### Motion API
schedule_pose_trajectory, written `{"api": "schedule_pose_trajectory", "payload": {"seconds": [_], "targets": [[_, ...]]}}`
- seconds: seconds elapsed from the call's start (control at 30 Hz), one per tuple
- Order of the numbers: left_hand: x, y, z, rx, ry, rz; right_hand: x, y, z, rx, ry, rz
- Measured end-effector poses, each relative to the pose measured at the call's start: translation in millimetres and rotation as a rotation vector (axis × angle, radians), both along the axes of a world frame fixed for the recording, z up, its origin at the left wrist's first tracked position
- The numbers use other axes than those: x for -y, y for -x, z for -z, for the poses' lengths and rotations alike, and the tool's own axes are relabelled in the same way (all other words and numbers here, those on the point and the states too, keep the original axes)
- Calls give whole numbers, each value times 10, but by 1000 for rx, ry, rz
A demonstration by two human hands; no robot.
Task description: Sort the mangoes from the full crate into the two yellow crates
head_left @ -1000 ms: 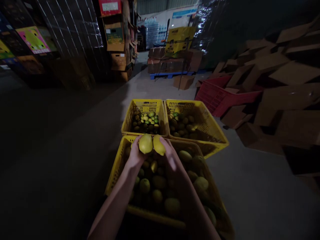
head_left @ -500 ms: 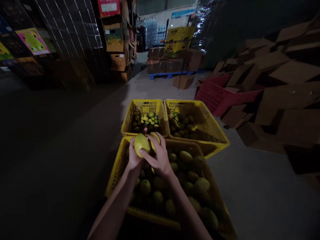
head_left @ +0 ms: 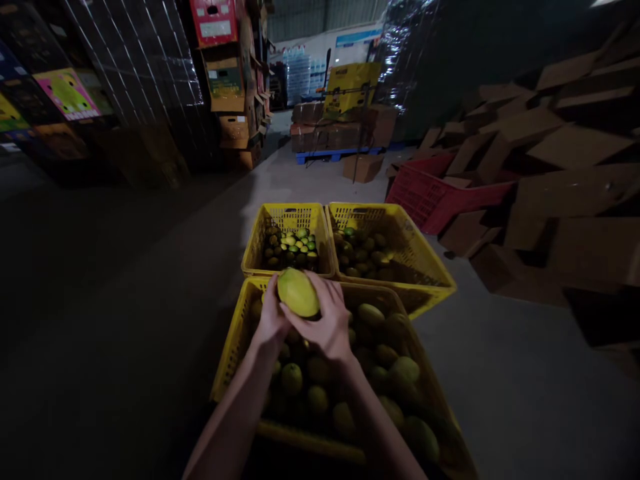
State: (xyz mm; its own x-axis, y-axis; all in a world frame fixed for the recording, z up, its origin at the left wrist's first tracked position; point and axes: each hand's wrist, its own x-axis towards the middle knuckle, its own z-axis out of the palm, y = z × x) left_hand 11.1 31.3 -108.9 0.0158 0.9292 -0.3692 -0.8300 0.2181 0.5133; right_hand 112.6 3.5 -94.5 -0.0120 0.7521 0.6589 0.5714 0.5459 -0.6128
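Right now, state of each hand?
Left hand: closed, holding the yellow fruit.
Right hand: closed on the same fruit; whether it holds anything else is hidden.

Holds large yellow oval fruit (head_left: 299,292) between left hand (head_left: 270,312) and right hand (head_left: 329,321), above far part of near yellow rectangular plastic crate (head_left: 236,343). Has, in this crate, many oval green-yellow fruits (head_left: 291,380). Directly behind, has left yellow plastic crate (head_left: 251,247) beside right yellow plastic crate (head_left: 427,257), both with rounded green-yellow fruits (head_left: 290,241) inside. Farther right, has red plastic crate (head_left: 425,198) left of brown cardboard heap (head_left: 575,187).
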Motion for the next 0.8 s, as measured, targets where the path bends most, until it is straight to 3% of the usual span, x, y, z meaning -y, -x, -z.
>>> {"api": "schedule_pose_trajectory", "payload": {"seconds": [0.13,0.23,0.33,0.43,0.57,0.8], "targets": [[-79,142,-221,127,-44,-31,-60,-176,-18,-304,184,-42],[-82,182,-261,43,-159,-147,-121,-206,72,-425,316,-146],[-67,163,-236,-112,-271,-162,-151,-145,161,-498,391,-264],[-60,152,-217,-203,-292,-155,-162,-77,212,-571,396,-348],[-64,171,-226,-184,-255,-157,-175,-64,234,-606,393,-376],[-23,180,-311,-227,-204,-84,-143,-115,145,-544,360,-404]]}}
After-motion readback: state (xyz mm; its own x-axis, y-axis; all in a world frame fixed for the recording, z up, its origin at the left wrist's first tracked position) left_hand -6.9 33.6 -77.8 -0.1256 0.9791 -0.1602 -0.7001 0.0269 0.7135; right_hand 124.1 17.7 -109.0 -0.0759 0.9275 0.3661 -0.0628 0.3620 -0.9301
